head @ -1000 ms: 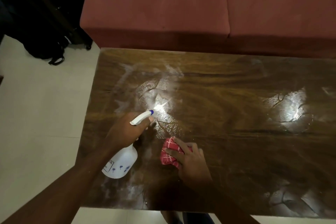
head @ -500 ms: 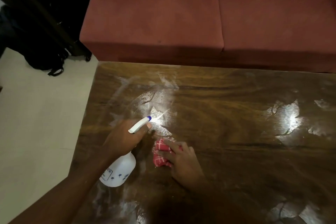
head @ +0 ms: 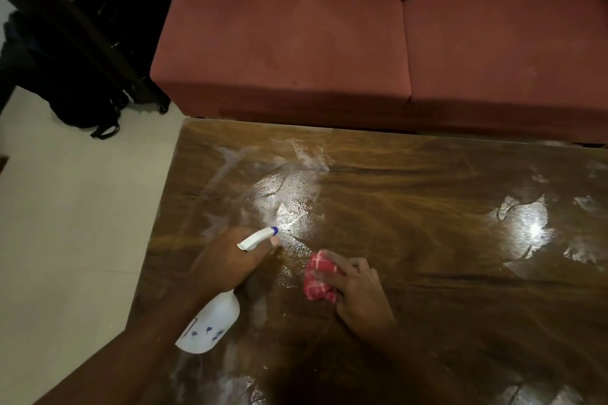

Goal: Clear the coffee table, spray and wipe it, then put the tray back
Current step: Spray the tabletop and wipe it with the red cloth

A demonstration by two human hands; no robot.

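Observation:
The dark wooden coffee table (head: 411, 227) fills the lower right of the head view, with wet patches and pale smears on its top. My left hand (head: 227, 265) grips a white spray bottle (head: 210, 325) with a blue-tipped nozzle, held tilted over the table's left part and pointing at a wet patch. Just to its right, my right hand (head: 358, 293) presses a bunched red checked cloth (head: 319, 276) onto the tabletop. No tray is in view.
A dark red sofa (head: 329, 43) stands right behind the table's far edge. A black bag (head: 82, 108) and dark furniture sit on the pale tiled floor (head: 65, 223) at upper left. Another wet glare patch (head: 526, 223) lies on the table's right part.
The view has tilted up, showing more sofa. My right hand has slid the red cloth a little left and away from me, closer to the bottle's nozzle. The left hand holds the bottle as before.

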